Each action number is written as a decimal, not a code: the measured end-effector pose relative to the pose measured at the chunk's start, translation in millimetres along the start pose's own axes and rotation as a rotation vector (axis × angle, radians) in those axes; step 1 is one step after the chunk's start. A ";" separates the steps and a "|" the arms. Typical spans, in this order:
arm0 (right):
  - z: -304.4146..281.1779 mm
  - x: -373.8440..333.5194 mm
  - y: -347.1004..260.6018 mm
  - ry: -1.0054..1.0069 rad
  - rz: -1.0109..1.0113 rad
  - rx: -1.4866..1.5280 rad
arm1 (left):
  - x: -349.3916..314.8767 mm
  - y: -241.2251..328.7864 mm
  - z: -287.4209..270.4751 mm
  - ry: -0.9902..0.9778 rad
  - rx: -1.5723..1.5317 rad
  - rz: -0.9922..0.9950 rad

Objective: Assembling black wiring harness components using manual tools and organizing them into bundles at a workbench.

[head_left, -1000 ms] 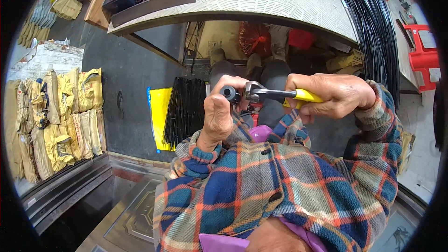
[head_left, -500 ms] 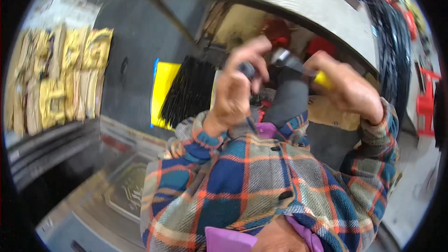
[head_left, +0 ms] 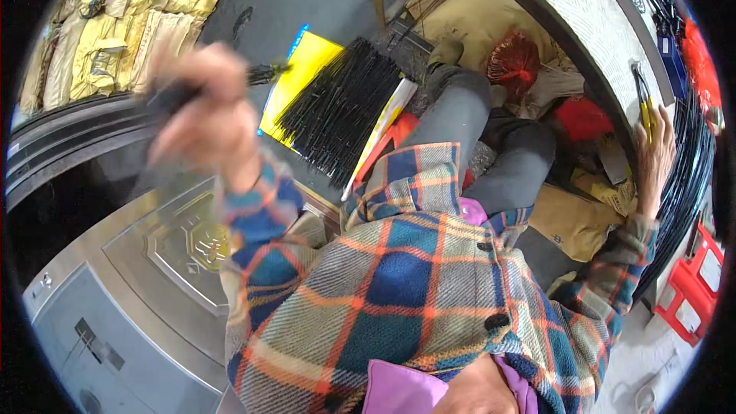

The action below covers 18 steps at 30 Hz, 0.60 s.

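"Two hands observed. Left hand (head_left: 207, 100): position and grip?"

"Left of the rods (head_left: 341, 103), blurred. Fingers are closed around a dark part (head_left: 170, 98); its exact form cannot be told."

"Right hand (head_left: 655, 149)?"

"Well to the right of the rods, at the table (head_left: 586, 11). Fingers lie nearly straight against the yellow handles of the pliers (head_left: 644, 101); whether they grasp or have let go, I cannot tell."

"Location of the pliers?"

"On the table, right of the rods."

"Surroundings?"

"A yellow sheet (head_left: 307, 50) shows along the rods' left edge, sacks (head_left: 100, 61) lie farther left, and a red bag (head_left: 514, 61) sits to their right."
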State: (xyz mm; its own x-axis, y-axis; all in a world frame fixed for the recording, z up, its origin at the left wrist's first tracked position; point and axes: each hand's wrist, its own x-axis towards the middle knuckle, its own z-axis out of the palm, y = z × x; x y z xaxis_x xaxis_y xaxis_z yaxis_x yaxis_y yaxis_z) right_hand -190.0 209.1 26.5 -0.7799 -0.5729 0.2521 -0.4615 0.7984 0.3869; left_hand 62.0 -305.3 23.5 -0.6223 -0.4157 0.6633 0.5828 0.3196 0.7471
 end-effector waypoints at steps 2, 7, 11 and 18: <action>-7.4 -19.1 10.8 0.037 0.013 0.009 | -5.0 -48.5 48.6 0.080 0.380 -0.172; -24.1 -53.8 -16.2 0.073 0.149 0.321 | -100.0 -192.5 72.1 -0.216 0.555 -0.543; -33.2 -50.7 -59.9 0.044 0.091 0.412 | -191.8 -260.6 65.4 -0.398 1.157 -0.800; -48.9 -37.6 -88.3 -0.020 -0.006 0.357 | -297.0 -215.2 34.9 -0.978 1.191 -1.225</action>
State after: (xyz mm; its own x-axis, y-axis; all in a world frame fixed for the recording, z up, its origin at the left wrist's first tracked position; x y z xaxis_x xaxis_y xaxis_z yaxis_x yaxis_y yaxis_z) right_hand -99.2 151.2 26.2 -0.7829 -0.5773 0.2320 -0.5824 0.8112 0.0532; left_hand 103.1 -220.8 -332.7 -0.6186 -0.4212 -0.6633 -0.6392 0.7606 0.1132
